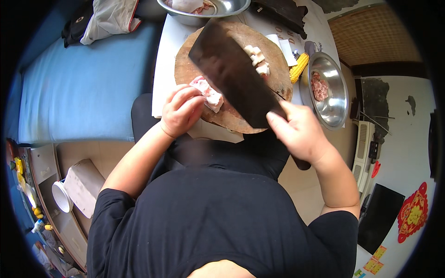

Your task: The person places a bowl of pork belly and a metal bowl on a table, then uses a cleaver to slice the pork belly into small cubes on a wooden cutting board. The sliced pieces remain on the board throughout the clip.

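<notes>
My right hand (299, 132) is wrapped round the handle of a broad dark cleaver (234, 76). Its blade is raised and slants across the round wooden chopping board (190, 62), hiding much of the middle. My left hand (183, 111) has curled fingers pinching the left edge of a pale pink piece of raw meat (208, 95) at the near left of the board. The blade is apart from my left fingers. Several small white chunks (258, 60) lie on the board's far right part, partly behind the blade.
Right of the board are a yellow corn cob (299, 68) and a steel bowl (340, 99) with ground-looking meat (319, 88). Another steel bowl (185, 18) stands at the far edge, near a dark bag (282, 14). A blue padded seat (88, 88) borders the table's left.
</notes>
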`<state>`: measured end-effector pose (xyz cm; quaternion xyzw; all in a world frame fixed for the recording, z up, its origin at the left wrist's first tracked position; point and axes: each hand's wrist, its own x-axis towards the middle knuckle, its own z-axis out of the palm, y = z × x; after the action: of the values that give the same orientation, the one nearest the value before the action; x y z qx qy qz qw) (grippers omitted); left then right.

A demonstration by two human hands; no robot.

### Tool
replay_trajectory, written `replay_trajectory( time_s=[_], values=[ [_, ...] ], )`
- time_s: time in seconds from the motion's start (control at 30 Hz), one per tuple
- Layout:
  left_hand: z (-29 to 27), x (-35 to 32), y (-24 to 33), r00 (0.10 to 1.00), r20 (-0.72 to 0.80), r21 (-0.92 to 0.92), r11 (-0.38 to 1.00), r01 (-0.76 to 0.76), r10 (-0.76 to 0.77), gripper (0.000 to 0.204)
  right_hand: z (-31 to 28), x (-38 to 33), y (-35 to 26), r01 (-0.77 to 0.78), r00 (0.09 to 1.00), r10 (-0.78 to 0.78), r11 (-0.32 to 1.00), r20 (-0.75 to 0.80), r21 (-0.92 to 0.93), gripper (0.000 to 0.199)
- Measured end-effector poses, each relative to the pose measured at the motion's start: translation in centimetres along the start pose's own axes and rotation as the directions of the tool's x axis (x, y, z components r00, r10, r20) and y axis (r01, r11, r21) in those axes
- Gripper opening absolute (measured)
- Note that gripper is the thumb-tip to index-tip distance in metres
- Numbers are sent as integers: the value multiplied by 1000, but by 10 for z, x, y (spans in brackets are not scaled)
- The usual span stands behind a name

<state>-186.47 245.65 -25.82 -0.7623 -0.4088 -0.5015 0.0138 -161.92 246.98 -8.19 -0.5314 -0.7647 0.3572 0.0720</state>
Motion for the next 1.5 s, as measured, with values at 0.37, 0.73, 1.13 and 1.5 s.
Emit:
replay_trajectory(
  time_s=[0.37, 0.73, 1.13, 1.5],
  values=[
    [17, 7, -4, 998, -10, -50, 997, -65, 65, 24, 12, 4, -26, 32, 991, 16, 938, 136, -344, 19],
    [20, 16, -7, 997, -52, -34, 998, -57, 55, 21, 16, 43, -29, 43, 987, 12, 939, 157, -341, 27],
    [22, 20, -8, 996, -41, -74, 994, -82, 79, 21, 28, 71, -27, 146, 989, -133, 955, 67, -258, 33],
    [23, 16, -8, 998, -36, -89, 995, -50, 47, 20, 7, 42, -10, -78, 959, 101, 992, 265, -95, 29]
  ],
)
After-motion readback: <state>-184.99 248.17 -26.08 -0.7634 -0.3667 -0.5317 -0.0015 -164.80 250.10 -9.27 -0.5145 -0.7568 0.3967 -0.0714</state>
